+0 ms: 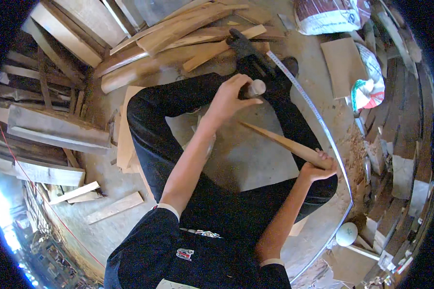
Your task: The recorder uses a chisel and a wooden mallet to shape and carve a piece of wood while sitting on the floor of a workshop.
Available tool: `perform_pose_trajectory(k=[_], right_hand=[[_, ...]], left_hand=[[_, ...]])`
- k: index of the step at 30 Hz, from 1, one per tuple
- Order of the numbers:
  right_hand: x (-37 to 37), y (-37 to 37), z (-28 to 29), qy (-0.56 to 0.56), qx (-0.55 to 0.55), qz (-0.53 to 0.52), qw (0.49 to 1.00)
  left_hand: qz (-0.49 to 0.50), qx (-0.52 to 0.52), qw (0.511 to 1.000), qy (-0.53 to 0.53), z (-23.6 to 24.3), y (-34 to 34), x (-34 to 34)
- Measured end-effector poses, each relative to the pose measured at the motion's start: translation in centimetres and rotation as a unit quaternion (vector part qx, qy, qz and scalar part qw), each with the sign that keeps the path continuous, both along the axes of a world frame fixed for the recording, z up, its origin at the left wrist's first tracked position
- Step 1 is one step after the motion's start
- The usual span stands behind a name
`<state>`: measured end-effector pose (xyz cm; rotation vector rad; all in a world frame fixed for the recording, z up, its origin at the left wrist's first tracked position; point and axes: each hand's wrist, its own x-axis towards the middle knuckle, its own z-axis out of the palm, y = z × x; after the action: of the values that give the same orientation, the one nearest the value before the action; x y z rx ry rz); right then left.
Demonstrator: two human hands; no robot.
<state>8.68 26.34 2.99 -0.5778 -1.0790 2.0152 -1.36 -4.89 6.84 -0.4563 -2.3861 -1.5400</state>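
I sit with my legs folded around a patch of grey floor. My left hand, raised over that gap, has its thumb and fingers curled round a small round whitish object; its exact kind is unclear. My right hand, by my right knee, grips the thick end of a tapered wooden strip. The strip's thin end points left and away, below my left hand. A long white measuring tape curves past the right hand, beside my right leg, and bends back toward the lower edge.
Long timber pieces lie piled ahead. Stacked boards stand on the left, with more planks along the right. A cardboard piece, printed sacks and a pale round object sit at right. Offcuts lie at left.
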Motion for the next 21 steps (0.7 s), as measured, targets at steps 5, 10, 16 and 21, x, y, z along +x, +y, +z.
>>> perform_pose_trajectory(k=[5, 10, 16, 21], right_hand=[[-0.1, -0.2, -0.3, 0.018, -0.001, 0.016, 1.000], [0.0, -0.9, 0.4, 0.021, -0.014, 0.024, 0.999], [0.2, 0.0, 0.1, 0.036, -0.013, 0.048, 0.998], [0.3, -1.0, 0.6, 0.019, 0.003, 0.020, 1.000]], left_hand=[[0.014, 0.083, 0.996, -0.020, -3.1, 0.7, 0.4], [-0.056, 0.097, 0.993, -0.035, -0.3, 3.3, 1.6], [-0.133, 0.124, 0.983, -0.040, -0.9, 7.6, 4.5], [-0.167, 0.080, 0.982, 0.045, -2.0, 9.1, 5.6]])
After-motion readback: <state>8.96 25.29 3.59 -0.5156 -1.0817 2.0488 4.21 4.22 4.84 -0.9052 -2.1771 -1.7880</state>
